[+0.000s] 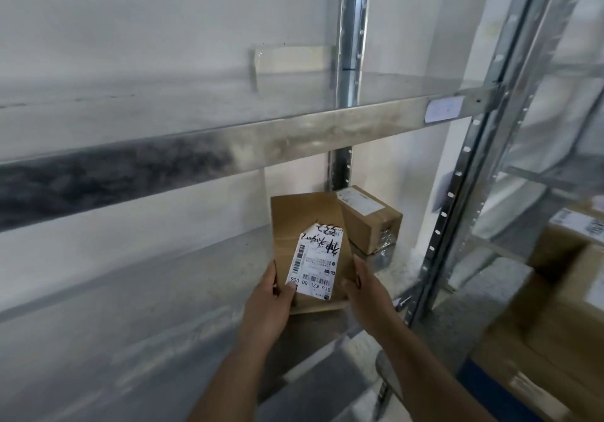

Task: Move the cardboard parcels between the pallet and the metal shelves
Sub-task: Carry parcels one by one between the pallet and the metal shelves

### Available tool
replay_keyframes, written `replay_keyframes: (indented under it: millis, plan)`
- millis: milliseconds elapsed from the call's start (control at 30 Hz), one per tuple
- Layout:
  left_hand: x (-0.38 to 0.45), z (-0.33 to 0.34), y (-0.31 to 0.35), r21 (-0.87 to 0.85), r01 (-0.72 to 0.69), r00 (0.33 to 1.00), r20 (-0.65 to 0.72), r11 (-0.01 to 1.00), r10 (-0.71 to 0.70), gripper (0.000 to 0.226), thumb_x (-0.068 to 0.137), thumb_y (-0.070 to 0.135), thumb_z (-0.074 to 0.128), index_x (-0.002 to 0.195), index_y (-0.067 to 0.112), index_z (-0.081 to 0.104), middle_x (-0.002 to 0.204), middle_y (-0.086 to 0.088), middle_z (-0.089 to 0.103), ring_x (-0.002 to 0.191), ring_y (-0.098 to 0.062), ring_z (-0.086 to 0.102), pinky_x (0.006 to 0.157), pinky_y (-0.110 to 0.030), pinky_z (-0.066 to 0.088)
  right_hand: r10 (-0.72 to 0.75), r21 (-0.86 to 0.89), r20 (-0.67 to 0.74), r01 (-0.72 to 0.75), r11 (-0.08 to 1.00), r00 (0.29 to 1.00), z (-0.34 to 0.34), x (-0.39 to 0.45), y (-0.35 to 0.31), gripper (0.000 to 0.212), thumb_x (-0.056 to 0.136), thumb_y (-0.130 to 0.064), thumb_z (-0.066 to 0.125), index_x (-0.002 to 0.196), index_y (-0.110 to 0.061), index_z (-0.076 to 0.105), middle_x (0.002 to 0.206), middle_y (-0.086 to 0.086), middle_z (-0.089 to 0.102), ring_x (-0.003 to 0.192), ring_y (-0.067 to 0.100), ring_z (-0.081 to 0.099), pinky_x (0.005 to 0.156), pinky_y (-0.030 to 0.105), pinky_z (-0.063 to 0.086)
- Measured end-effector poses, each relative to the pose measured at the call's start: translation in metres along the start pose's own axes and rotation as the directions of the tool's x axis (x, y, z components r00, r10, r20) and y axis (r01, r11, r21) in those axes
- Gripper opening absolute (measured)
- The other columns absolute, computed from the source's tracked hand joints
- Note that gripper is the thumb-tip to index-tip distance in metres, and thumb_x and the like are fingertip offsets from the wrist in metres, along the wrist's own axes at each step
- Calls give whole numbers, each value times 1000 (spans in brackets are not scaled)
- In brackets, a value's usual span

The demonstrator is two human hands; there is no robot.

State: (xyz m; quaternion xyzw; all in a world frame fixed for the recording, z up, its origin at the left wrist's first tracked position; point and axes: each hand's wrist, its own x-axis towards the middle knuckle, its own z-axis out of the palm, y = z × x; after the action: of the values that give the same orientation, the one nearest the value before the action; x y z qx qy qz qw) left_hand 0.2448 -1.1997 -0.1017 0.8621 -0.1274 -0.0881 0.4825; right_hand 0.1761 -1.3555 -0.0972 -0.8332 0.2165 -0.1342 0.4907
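Observation:
I hold a flat brown cardboard parcel (294,225) with a white shipping label on its face, just above the lower metal shelf (163,291). My left hand (269,304) grips its lower left corner, thumb on the label. My right hand (366,287) clasps its lower right edge. Behind it, a second small cardboard box (369,222) with a white label sits at the back right corner of the same shelf.
An upper metal shelf (228,117) crosses the view above the parcel. A perforated steel upright (457,186) stands to the right. Beyond it, several larger cardboard boxes (555,317) are stacked on the neighbouring rack at lower right. A white wall backs the shelves.

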Motion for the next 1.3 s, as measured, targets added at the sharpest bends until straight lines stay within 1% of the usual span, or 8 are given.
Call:
replay_keyframes:
  millis: [200, 367, 467, 567, 800, 933, 1033, 1300]
  plan:
    - [-37, 2, 22, -88, -114, 993, 18, 990, 116, 56, 93, 32, 53, 142, 43, 28, 117, 21, 53, 92, 1, 49, 85, -22, 37, -34, 63, -67, 38, 997, 997, -32, -44, -13, 46, 99, -12, 39, 143, -23, 30, 130, 2, 54, 114, 17, 56, 93, 37, 52]
    - [-72, 6, 46, -128, -188, 982, 2, 974, 189, 48, 91, 31, 56, 119, 59, 30, 87, 45, 44, 74, 20, 45, 61, -2, 29, -112, 6, -187, 115, 993, 976, -56, -80, -18, 46, 99, -13, 40, 142, -27, 31, 124, -3, 56, 104, 10, 57, 79, 24, 53]
    - [-95, 9, 60, -149, -231, 972, -5, 961, 233, 48, 91, 29, 56, 111, 63, 29, 80, 49, 46, 73, 26, 48, 56, 1, 33, -141, -9, -255, 143, 990, 957, -73, -104, -18, 45, 98, -11, 41, 140, -25, 34, 109, -8, 57, 83, -6, 56, 55, 3, 43]
    - [-125, 20, 74, -185, -288, 956, -2, 940, 292, 52, 90, 27, 56, 111, 67, 31, 81, 54, 49, 77, 32, 46, 57, 6, 33, -165, -46, -297, 159, 986, 940, -98, -135, -14, 50, 98, -12, 44, 145, -22, 29, 110, -10, 55, 82, -9, 53, 55, 0, 39]
    - [-213, 76, 121, -260, -374, 915, 51, 890, 399, 57, 90, 29, 58, 135, 53, 31, 95, 43, 56, 85, 22, 53, 64, 2, 37, -150, -80, -451, 127, 989, 880, -182, -229, 15, 53, 97, -19, 45, 146, -28, 27, 130, -5, 54, 98, 3, 51, 76, 17, 44]
    - [-266, 112, 148, -257, -402, 883, 146, 879, 446, 62, 90, 37, 55, 143, 48, 24, 119, 25, 56, 109, 1, 52, 96, -28, 41, -113, -71, -540, 88, 994, 834, -231, -290, 36, 55, 95, -20, 47, 146, -32, 28, 129, -10, 53, 94, -5, 52, 73, 12, 40]
    - [-306, 140, 168, -290, -446, 838, 198, 847, 509, 59, 91, 38, 54, 140, 52, 25, 110, 36, 53, 94, 20, 50, 81, -12, 37, -95, -70, -591, 66, 995, 801, -266, -335, 49, 59, 96, -22, 47, 149, -29, 22, 137, -6, 48, 113, 8, 51, 91, 29, 46]
    - [-411, 214, 220, -416, -485, 695, 351, 770, 627, 64, 90, 39, 55, 146, 38, 24, 136, 15, 51, 121, -6, 49, 105, -36, 37, -51, -71, -768, -5, 997, 638, -349, -448, 91, 51, 95, -24, 47, 142, -30, 29, 100, -15, 61, 78, 7, 62, 69, 39, 56]
